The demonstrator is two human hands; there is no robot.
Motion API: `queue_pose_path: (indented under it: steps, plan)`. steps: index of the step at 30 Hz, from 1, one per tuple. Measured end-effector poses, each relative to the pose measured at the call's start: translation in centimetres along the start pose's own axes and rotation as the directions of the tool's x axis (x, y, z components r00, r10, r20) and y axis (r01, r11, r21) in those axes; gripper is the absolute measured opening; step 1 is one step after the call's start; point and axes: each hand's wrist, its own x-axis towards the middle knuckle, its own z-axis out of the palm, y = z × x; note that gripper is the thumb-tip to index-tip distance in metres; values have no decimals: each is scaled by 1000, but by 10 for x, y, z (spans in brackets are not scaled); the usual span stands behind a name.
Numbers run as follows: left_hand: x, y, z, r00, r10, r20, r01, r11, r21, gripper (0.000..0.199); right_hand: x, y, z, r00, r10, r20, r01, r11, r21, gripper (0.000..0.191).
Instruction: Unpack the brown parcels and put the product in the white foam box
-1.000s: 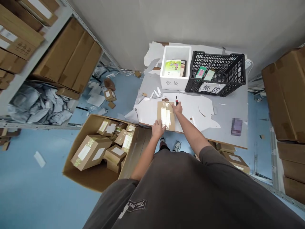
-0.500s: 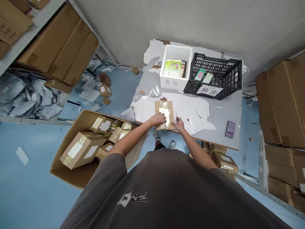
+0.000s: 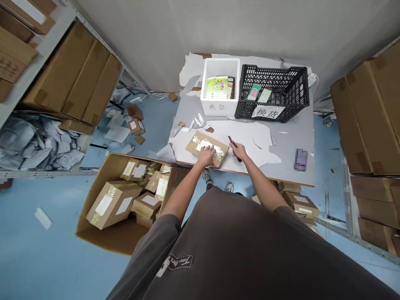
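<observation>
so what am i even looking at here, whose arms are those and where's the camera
The camera sits on a person's head, looking down at their own two bare arms. The left hand presses on a taped cardboard parcel lying flat on a grey table. The right hand grips a small red-handled cutter beside the parcel. At the table's back stand a white foam box and a black plastic crate, each with a few items inside. On the floor to the left, an open carton holds more parcels.
</observation>
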Motion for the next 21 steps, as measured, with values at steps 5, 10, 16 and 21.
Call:
queue_pose_path:
  steps: [5,10,16,21]
  plan:
    - [0,12,1,998,-62,-25,62,998,14,90,-43,21,5,939,46,342,-73,995,66,40]
    - [-2,18,6,992,-126,-30,126,992,-5,93,-37,7,8,914,59,401,-98,992,76,43]
    - [2,15,8,992,-128,0,128,992,-19,97,-42,2,0,862,153,483,-224,970,94,47]
    - [2,16,8,993,-117,-12,117,993,-30,95,-53,1,10,829,160,536,-266,955,127,55]
